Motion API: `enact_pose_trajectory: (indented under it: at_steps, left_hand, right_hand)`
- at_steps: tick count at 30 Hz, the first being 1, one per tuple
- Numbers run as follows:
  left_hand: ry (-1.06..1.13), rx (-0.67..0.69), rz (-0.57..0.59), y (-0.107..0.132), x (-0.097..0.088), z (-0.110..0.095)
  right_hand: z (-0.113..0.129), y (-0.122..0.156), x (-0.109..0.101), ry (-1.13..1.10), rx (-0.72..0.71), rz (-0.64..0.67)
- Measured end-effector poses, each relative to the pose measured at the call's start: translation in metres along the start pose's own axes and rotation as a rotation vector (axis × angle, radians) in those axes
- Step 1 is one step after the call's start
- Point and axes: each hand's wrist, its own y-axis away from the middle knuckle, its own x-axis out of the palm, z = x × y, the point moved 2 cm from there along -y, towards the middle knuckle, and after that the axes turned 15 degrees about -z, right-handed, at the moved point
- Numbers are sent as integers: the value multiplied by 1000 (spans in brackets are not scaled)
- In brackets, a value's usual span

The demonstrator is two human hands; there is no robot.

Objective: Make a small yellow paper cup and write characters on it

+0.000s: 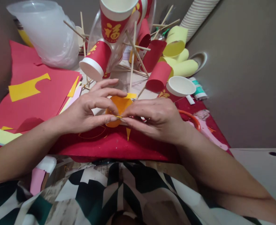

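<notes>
Both my hands meet over the red table cover [119,143], pinching a small round piece of orange paper [118,106]. My left hand [91,106] holds its left side between thumb and fingers, fingers curled. My right hand [152,117] grips the paper's right edge with pinched fingertips. A tiny yellow paper triangle [128,133] lies on the cover just below the hands.
Behind the hands rises a structure of red paper cups [98,59], wooden sticks [132,54] and red and yellow paper rolls [175,42]. Red paper sheets [39,93] with yellow offcuts lie left. A clear plastic bag [48,34], a white cup [180,86] and a tape roll [199,90] are nearby.
</notes>
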Motion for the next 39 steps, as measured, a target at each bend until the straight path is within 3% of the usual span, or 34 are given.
enact_pose_trajectory:
  at_steps: [2, 7, 9, 11, 13, 16, 26, 32, 35, 39]
  left_hand:
    - [22, -32, 11, -1, -2, 1]
    - [154, -144, 117, -6, -12, 5]
    - [234, -178, 177, -8, -15, 8]
    - [301, -208, 200, -10, -17, 13]
    - [387, -255, 195, -10, -17, 20]
    - [548, -375, 144, -9, -13, 29]
    - [844, -717, 80, -2, 9, 34]
    - [1042, -1004, -96, 2, 21, 25]
    - [1079, -1041, -108, 3, 25, 19]
    - [1033, -1019, -118, 3, 24, 19]
  right_hand:
    - [1, -2, -6, -32, 43, -78]
    - [-14, -5, -25, 73, 334, -426]
    - [-24, -4, -25, 108, 377, -354]
    - [-32, -2, -21, 87, 373, -175]
    - [-35, 0, -16, 18, 343, -17]
    - [-31, 1, -11, -119, 305, 83]
    - [-22, -2, -12, -335, 372, 55]
    - [-23, -2, -8, -414, 386, 87]
    - [-24, -1, -4, -410, 357, 103]
    - [-25, -1, -1, -411, 336, 5]
